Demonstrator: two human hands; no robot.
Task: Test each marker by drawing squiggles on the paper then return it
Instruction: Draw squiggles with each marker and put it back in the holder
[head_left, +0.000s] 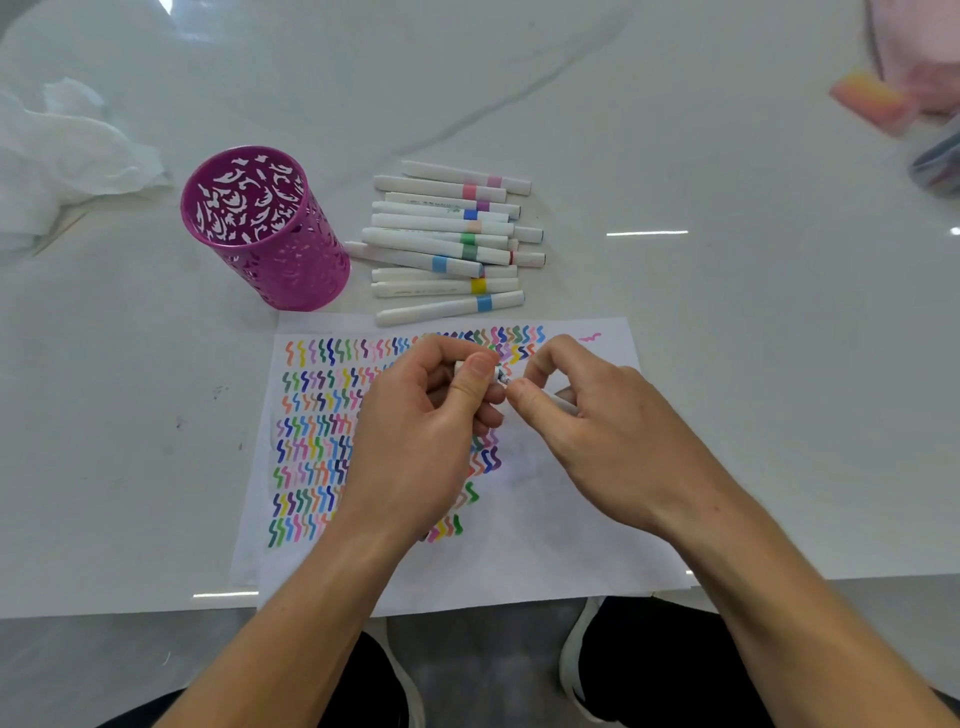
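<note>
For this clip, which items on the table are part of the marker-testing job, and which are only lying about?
Part of the job:
- marker held between left hand and right hand
- paper with squiggles
- pile of markers
- purple pen cup, empty

Lying about:
- crumpled white tissue, far left
- blurred pink items, far right; cannot identify them

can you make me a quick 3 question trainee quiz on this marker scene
1. True or false: the purple cup holds markers.
2. Where does the marker pile lie? A) on the paper B) right of the cup, beyond the paper C) in the cup
3. What do the left hand and right hand hold between them?

Key: 1 false, it looks empty. 2 B. 3 a marker, its cap end at the left fingers.
</note>
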